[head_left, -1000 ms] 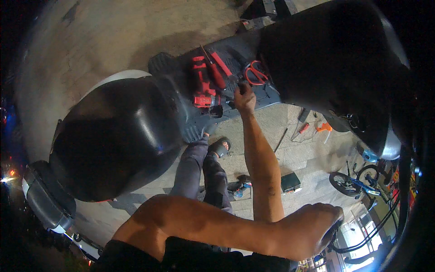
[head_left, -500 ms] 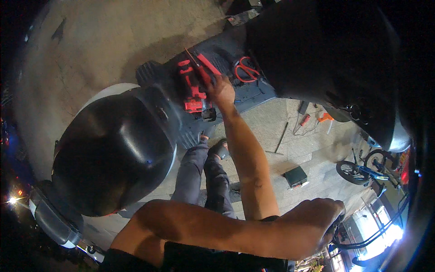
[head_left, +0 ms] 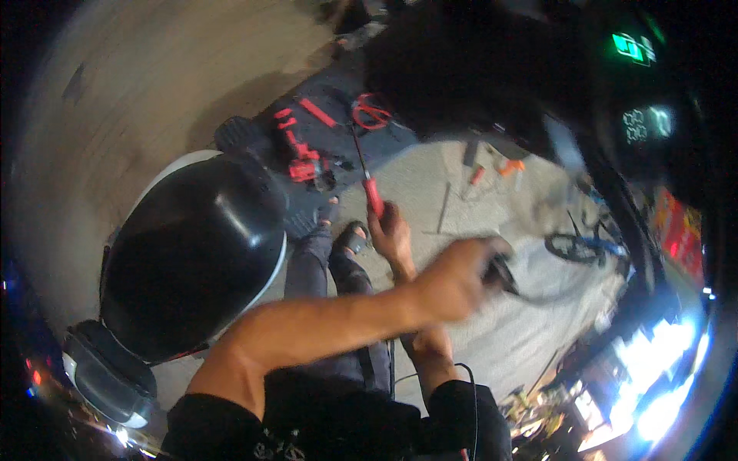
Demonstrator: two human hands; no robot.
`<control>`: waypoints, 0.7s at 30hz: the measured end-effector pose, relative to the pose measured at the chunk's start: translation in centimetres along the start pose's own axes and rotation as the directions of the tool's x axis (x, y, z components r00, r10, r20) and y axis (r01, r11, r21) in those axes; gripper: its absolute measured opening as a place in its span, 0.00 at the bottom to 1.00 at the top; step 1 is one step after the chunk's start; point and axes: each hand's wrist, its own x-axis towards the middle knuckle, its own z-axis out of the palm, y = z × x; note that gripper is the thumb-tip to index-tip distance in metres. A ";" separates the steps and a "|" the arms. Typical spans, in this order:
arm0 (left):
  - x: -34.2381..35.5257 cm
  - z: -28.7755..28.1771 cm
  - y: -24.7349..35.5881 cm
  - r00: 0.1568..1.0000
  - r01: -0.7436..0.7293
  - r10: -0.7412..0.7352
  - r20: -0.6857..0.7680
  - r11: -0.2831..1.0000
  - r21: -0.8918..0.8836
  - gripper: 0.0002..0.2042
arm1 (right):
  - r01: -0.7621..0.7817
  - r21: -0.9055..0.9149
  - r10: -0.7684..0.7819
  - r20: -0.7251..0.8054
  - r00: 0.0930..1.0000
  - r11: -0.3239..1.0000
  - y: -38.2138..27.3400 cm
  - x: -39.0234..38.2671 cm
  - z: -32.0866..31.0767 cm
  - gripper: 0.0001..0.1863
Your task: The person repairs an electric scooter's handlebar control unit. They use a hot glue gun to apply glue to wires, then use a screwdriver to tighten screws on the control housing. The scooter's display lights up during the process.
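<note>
My left hand [head_left: 461, 276] crosses over my right arm, closed round a blurred black object [head_left: 498, 273] with a dark cable trailing from it. Behind it, my right hand [head_left: 390, 234] grips a red-handled screwdriver [head_left: 373, 196], its shaft angled up toward the scooter's dark footboard [head_left: 346, 150]. On that board lie a red power drill [head_left: 304, 157], a red bar-shaped tool [head_left: 317, 111] and red-looped cutters [head_left: 371, 114].
The black scooter seat [head_left: 192, 253] fills the left, with the front body [head_left: 477, 69] above right and a lit green display [head_left: 632, 48]. An orange glue gun [head_left: 509, 167] and small tools lie on the paving [head_left: 446, 169]. A bicycle [head_left: 576, 247] stands at right.
My right hand has lifted the screwdriver from the footboard and drawn it down toward me. My left hand has moved up and leftward with the black object. The view has shifted.
</note>
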 end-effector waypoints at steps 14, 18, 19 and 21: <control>-3.7 1.1 5.4 0.945 0.213 -0.126 -0.300 0.938 0.275 0.10 | 0.499 0.337 -0.002 -0.828 0.561 0.799 -17.5 -33.2 -25.1 0.25; -4.3 1.7 5.7 0.971 0.066 -0.004 -0.240 0.966 0.249 0.10 | 0.472 0.258 -0.018 -0.863 0.504 0.843 -18.8 -29.3 -24.6 0.31; -4.4 1.8 5.8 0.970 0.071 -0.006 -0.244 0.963 0.261 0.10 | 0.455 0.269 -0.001 -0.860 0.511 0.849 -19.0 -28.5 -24.7 0.32; -4.6 1.7 5.6 0.967 0.087 -0.015 -0.254 0.958 0.274 0.10 | 0.541 0.432 0.107 -0.842 0.529 0.722 -19.4 -27.3 -24.9 0.31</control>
